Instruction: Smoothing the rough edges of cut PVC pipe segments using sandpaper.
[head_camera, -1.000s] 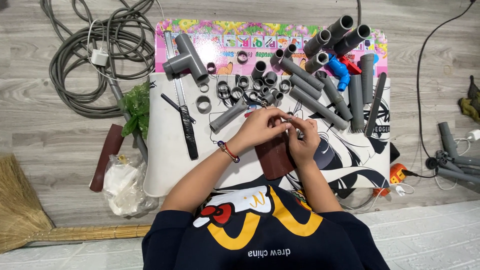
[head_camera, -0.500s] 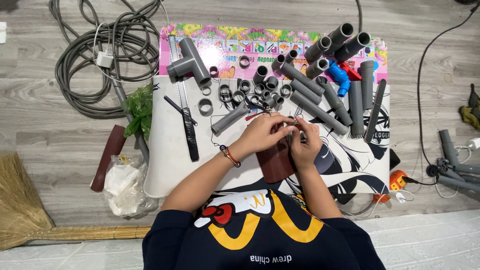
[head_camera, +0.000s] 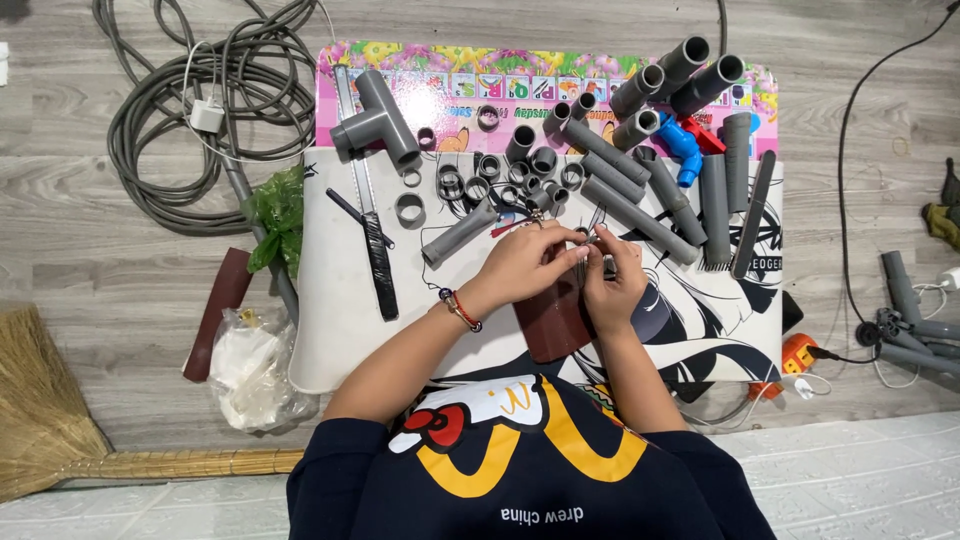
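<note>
- Grip: the left hand (head_camera: 525, 262) and the right hand (head_camera: 612, 280) meet fingertip to fingertip, pinched together on a small metal part (head_camera: 590, 240). The part is too small to identify. It sits between the two hands, above the brown sheet (head_camera: 548, 318), near the middle of the white board (head_camera: 335, 320).
- Far left: a straw broom (head_camera: 60, 420) lies on the wooden floor (head_camera: 100, 270). A coil of grey cable (head_camera: 200, 110) lies well apart from the hands, at the upper left.
- Left of the board: a crumpled clear plastic bag (head_camera: 248, 365) and a green bag (head_camera: 275, 215) lie beside the board edge.
- Left part of the board: a grey tee fitting (head_camera: 375, 120) rests at the top. A black-handled blade (head_camera: 378, 262) lies below it.
- Centre: a short grey pipe (head_camera: 458, 232) lies tilted, just beside the left hand. A cluster of grey rings (head_camera: 510, 175) sits above the hands.
- Right of centre: long grey pipes (head_camera: 640, 215) lie side by side, near the right hand. A blue elbow fitting (head_camera: 684, 150) sits among them.
- Far right: an orange plug (head_camera: 797, 350) lies at the board corner.
</note>
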